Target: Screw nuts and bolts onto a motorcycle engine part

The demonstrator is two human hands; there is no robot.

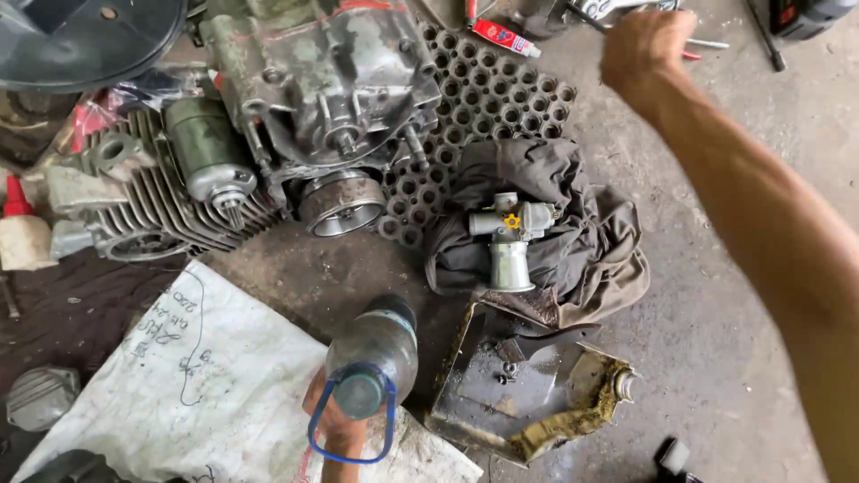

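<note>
Below, left hand (335, 420) around bottle (376, 349)

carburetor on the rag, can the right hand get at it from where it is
Probably yes: the carburetor sits exposed on top of the rag with nothing over it, and the right hand is up by the tools, so its way back looks open.

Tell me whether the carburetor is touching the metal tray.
Apart. The head view shows the carburetor resting on the dark rag, with rag folds lying between it and the tray below.
</note>
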